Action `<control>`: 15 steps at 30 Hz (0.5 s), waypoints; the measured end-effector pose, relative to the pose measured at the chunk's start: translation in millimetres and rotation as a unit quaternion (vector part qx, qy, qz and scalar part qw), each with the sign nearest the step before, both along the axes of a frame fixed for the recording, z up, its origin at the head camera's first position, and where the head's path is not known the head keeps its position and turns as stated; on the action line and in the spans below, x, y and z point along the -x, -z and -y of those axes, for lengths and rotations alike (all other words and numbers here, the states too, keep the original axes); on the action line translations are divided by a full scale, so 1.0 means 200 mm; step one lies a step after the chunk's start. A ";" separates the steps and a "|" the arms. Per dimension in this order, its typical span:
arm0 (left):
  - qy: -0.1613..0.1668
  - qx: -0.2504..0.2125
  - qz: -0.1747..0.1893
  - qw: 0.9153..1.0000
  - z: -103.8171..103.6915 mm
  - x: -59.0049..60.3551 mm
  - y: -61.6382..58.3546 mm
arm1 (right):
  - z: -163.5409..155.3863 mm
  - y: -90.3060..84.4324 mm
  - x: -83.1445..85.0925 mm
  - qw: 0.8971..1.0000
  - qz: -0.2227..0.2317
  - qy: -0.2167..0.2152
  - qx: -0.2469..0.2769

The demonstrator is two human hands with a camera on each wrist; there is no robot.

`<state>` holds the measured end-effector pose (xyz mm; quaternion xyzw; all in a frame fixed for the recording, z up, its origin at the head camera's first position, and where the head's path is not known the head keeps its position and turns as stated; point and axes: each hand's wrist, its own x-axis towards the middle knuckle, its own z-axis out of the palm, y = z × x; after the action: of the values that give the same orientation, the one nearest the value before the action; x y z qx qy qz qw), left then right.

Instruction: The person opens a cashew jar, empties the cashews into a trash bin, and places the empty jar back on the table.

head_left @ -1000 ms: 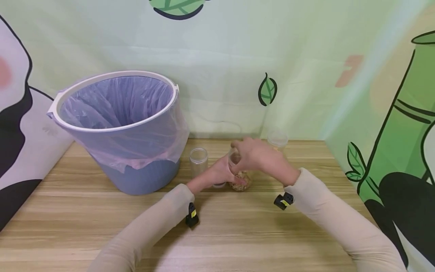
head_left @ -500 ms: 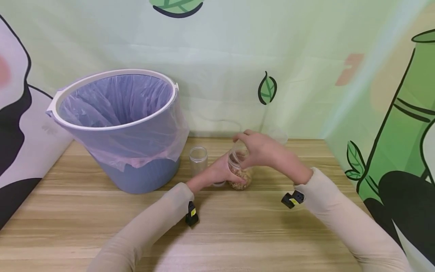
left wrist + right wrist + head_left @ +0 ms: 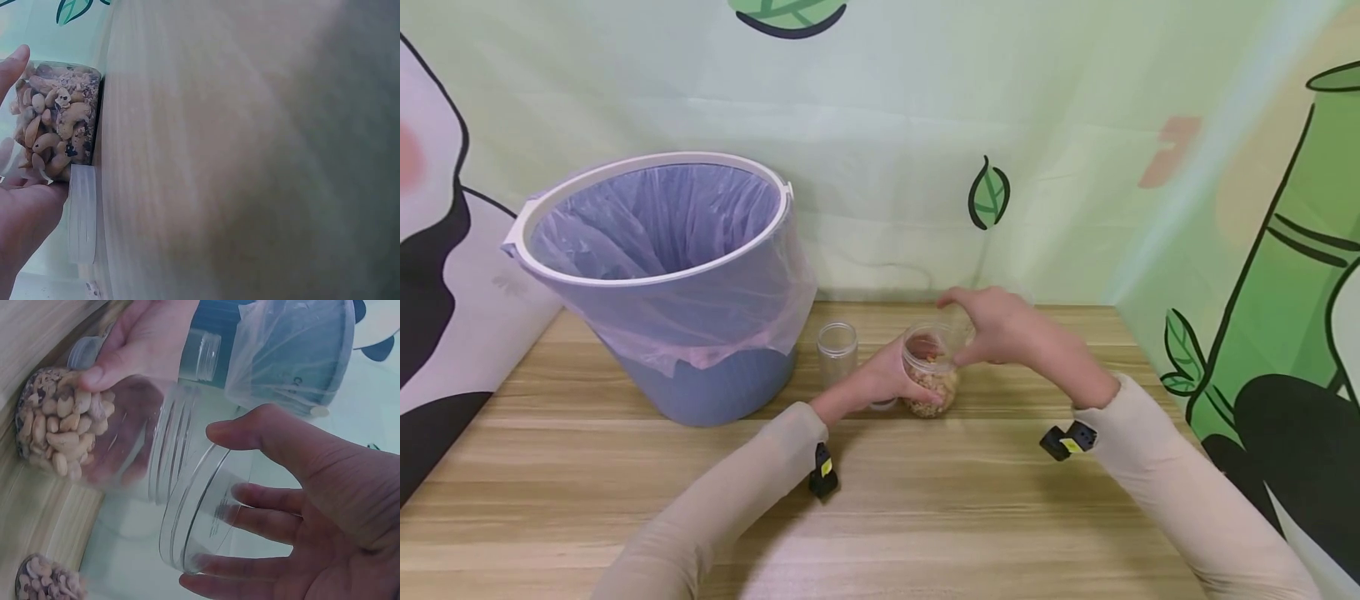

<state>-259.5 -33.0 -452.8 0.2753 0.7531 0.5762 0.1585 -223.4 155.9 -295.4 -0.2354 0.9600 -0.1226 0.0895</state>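
Observation:
A clear screw-top jar (image 3: 931,385) stands upright on the table, partly filled with cashews (image 3: 65,431). My left hand (image 3: 883,375) grips it round the side, thumb across the front. Its threaded mouth is uncovered. Just to the right of that mouth, my right hand (image 3: 1011,329) holds a clear round lid (image 3: 200,509) tilted, with the thumb on one edge and the fingers on the other. In the head view the lid is faint and partly behind the fingers. The left wrist view shows the jar's lower part and the left thumb (image 3: 14,67).
A second clear jar (image 3: 837,343), without a lid, stands left of the held jar. A pale lid (image 3: 82,212) lies by the left hand. Another jar of cashews (image 3: 50,578) shows in the right wrist view. A blue bin (image 3: 722,383) with a plastic liner stands left.
My right hand has moved right, away from the jar's mouth, taking the lid off with it. The jar's opening now shows. My left hand keeps its hold on the jar.

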 end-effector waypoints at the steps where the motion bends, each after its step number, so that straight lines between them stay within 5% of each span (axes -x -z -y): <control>1: 0.001 -0.001 0.001 1.000 0.00 0.00 0.00 | -0.01 0.00 0.00 1.000 -0.002 0.002 0.002; 15: 0.004 -0.007 -0.002 1.000 0.00 -0.01 0.00 | -0.15 0.04 0.00 0.998 -0.017 0.008 0.064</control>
<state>-258.4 -32.6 -452.6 0.2807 0.7482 0.5804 0.1569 -222.9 186.2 -303.2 -0.2348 0.9535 -0.1803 0.0567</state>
